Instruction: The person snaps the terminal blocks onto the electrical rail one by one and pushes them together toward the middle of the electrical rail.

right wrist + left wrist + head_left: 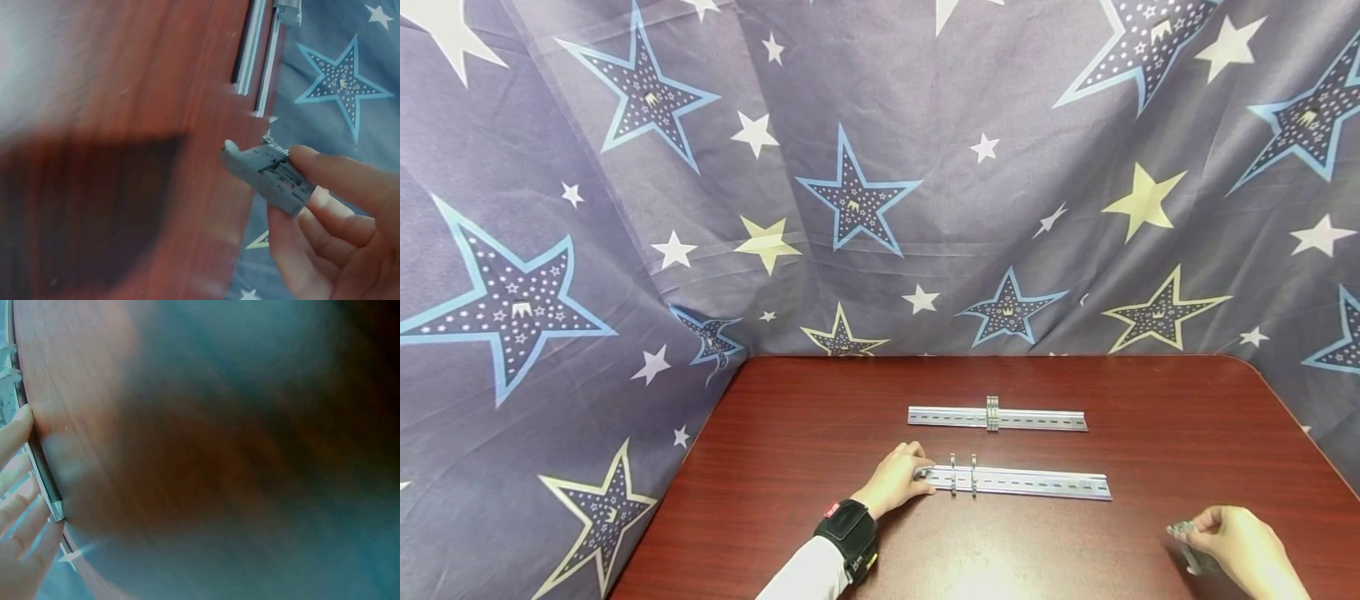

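Observation:
At the left end of the near slotted DIN rail (pixel 1037 482), my left hand (pixel 897 477) grips the metal, thumb along the near edge and fingers across the far side. Two thin grey clips (pixel 973 475) stand upright across this rail, just right of the fingers. My right hand (pixel 1246 546), lower right over the table, pinches a small grey terminal block (pixel 275 178) between thumb and fingers. The right wrist view shows metal parts in the block's side and a rounded tip pointing away from the hand. That block is apart from both rails.
Behind the near rail lies a second DIN rail (pixel 1045 420), roughly parallel, with a narrow stack of terminal blocks (pixel 992 414) clipped near its middle. The reddish-brown table (pixel 820 400) meets a star-patterned grey cloth (pixel 910 292) at the back and sides.

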Demonstrator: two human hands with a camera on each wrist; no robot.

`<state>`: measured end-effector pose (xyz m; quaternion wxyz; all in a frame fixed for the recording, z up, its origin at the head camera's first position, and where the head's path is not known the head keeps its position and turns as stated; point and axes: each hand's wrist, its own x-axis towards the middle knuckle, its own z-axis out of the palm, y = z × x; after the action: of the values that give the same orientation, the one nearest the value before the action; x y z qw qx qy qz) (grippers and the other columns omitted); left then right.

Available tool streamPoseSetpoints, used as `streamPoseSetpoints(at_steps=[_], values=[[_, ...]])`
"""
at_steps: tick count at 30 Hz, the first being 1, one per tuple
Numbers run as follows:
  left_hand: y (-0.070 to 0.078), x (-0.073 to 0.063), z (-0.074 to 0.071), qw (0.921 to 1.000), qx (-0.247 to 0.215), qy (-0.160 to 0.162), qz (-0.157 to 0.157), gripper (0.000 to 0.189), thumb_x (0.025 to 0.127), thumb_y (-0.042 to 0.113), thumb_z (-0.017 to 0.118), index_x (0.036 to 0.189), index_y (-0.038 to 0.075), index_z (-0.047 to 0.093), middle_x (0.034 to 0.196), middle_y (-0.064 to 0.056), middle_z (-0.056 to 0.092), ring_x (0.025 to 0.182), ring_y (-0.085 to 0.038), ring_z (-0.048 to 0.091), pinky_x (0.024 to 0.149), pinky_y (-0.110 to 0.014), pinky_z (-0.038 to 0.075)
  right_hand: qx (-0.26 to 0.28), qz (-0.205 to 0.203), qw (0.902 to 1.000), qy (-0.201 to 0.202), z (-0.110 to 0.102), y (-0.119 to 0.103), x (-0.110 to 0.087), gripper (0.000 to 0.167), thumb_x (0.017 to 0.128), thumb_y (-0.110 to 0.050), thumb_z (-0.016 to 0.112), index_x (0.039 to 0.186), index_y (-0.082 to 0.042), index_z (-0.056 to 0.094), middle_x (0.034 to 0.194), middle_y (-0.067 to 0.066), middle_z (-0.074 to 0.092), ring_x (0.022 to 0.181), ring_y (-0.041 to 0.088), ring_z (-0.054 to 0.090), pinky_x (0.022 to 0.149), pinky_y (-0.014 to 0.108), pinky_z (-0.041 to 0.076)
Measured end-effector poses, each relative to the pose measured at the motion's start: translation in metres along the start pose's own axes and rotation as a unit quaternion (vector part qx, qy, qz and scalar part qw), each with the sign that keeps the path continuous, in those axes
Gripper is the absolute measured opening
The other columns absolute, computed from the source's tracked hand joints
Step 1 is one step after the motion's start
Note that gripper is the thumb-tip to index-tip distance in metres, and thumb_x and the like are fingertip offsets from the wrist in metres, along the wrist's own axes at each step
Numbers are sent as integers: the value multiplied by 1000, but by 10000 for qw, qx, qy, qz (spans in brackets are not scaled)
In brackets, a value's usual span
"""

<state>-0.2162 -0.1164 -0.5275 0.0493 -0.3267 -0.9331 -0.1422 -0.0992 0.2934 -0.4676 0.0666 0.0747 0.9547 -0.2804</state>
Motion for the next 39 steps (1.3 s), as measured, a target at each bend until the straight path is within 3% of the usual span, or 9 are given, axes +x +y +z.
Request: streamPoseSetpoints(at_steps=[8, 20, 29, 39], values=[[0, 0, 0, 10000, -29, -46, -15, 31, 68, 28, 73, 95, 14, 69, 85, 2, 52, 76, -9, 45, 65, -20, 36, 179, -335, 9978, 552, 2, -20, 9, 14, 70, -18, 67, 63, -7, 62, 61, 2, 59, 54, 12, 46, 51, 31, 35], [-1, 1, 0, 9999, 85, -14, 78, 31, 67, 30, 73, 94, 15, 69, 85, 2, 52, 76, -10, 45, 65, -21, 37, 457, -569, 9956, 580, 5, -45, 26, 15, 69, -16, 68, 68, -2, 63, 63, 4, 62, 56, 12, 52, 53, 32, 38], [0, 0, 0, 10000, 15, -55, -27, 31, 68, 30, 73, 95, 14, 69, 85, 3, 52, 77, -9, 46, 65, -21, 37, 608, -854, 9920, 702, 10, -63, 36, 15, 68, -13, 68, 69, 0, 63, 64, 8, 62, 57, 15, 55, 54, 33, 41], [0, 0, 0, 10000, 37, -71, -16, 31, 68, 30, 73, 95, 15, 69, 85, 3, 52, 77, -9, 45, 66, -20, 37, 760, -874, 9913, 631, 20, -85, 46, 10, 68, -10, 64, 69, 0, 63, 63, 6, 61, 53, 12, 50, 52, 31, 40]])
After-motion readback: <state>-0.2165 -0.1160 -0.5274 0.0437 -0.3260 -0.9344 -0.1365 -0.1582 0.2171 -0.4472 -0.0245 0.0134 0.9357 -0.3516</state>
